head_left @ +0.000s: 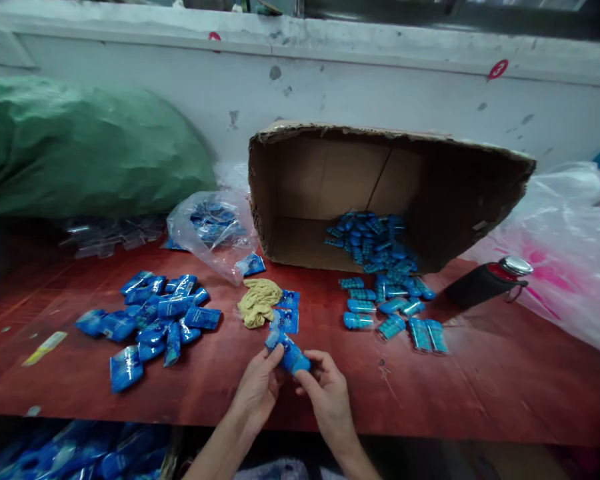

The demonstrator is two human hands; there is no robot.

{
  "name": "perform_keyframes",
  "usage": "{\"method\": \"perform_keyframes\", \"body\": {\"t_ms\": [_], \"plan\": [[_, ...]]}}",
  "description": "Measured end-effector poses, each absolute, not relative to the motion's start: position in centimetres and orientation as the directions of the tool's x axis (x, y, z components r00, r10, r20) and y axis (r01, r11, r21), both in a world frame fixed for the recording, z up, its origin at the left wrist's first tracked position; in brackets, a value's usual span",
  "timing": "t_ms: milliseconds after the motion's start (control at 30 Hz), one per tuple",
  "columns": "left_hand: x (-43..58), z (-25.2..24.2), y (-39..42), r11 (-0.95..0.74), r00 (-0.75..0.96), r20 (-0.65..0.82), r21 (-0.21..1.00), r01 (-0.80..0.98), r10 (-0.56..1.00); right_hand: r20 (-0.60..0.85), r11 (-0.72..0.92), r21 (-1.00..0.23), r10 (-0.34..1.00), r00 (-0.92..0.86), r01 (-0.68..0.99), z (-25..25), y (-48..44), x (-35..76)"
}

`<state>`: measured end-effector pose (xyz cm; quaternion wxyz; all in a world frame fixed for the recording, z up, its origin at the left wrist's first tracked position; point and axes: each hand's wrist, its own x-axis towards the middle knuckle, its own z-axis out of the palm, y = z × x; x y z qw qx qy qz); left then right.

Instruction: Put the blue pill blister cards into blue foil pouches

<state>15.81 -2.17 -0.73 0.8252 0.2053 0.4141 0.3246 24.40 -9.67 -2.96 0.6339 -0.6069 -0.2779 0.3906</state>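
Note:
Near the table's front edge, my left hand (261,385) and my right hand (326,390) hold one small blue packet (293,353) between them. My left thumb and fingers pinch its upper left end, where some clear film shows. The fingertips of my right hand close on the rounded lower right end. Just beyond lie flat blue printed sleeves (287,321) and a crumpled yellowish cloth (260,301). To the left is a loose pile of glossy wrapped blue packets (167,307). On the right, several blue-green patterned cylindrical pieces (363,307) lie on the table.
A cardboard box (310,233) on its side holds more blue pieces. A black bottle (480,287) stands right of it. Behind the left pile are an open plastic bag (215,233) and a large green sack (85,150). Blue packets (80,450) fill a container below the red table (430,400).

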Motion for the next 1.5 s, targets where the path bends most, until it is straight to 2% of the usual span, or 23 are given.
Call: {"method": "perform_keyframes", "body": {"t_ms": [67,133,267,433,633,800,1033,1200,1333,1500], "plan": [[15.5,-0.9,-2.0,0.721,0.478,-0.546,0.588,-0.367,0.688,0.005,-0.015,-0.999,0.854,0.520,0.035,-2.6,-9.9,24.8],[15.2,-1.0,-1.8,0.743,0.544,-0.520,0.563,-0.361,0.658,0.065,0.016,-0.995,0.865,0.498,0.102,-2.4,-9.9,25.2],[14.8,-1.4,-1.6,0.796,0.679,-0.456,0.503,-0.336,0.575,0.058,0.047,-0.998,0.880,0.472,0.036,-2.2,-9.6,26.0],[14.9,-1.8,-1.8,0.837,0.770,-0.406,0.463,-0.291,0.492,0.047,0.078,-0.994,0.943,0.329,-0.081,-1.9,-9.5,26.6],[15.2,-1.4,-2.1,0.824,0.777,-0.381,0.484,-0.294,0.501,-0.076,-0.007,-0.978,0.944,0.322,-0.211,-1.8,-9.4,26.4],[15.2,-1.3,-2.4,0.836,0.746,-0.440,0.469,-0.284,0.500,-0.107,-0.012,-0.962,0.935,0.337,-0.273,-2.2,-9.3,26.3],[15.0,-1.5,-2.3,0.843,0.709,-0.503,0.476,-0.251,0.494,-0.054,0.007,-0.986,0.931,0.360,-0.168,-2.3,-9.6,25.9],[14.1,-2.7,-1.9,0.865,0.770,-0.441,0.415,-0.281,0.461,-0.047,0.007,-0.984,0.953,0.299,-0.178,-1.9,-9.7,26.2],[13.9,-2.7,-1.7,0.886,0.825,-0.387,0.381,-0.263,0.411,-0.049,-0.019,-0.993,0.963,0.265,-0.115,-1.2,-9.8,26.6],[14.3,-1.8,-2.0,0.869,0.806,-0.398,0.418,-0.265,0.437,-0.064,-0.014,-0.973,0.975,0.213,-0.228,-1.7,-9.8,26.8]]}}
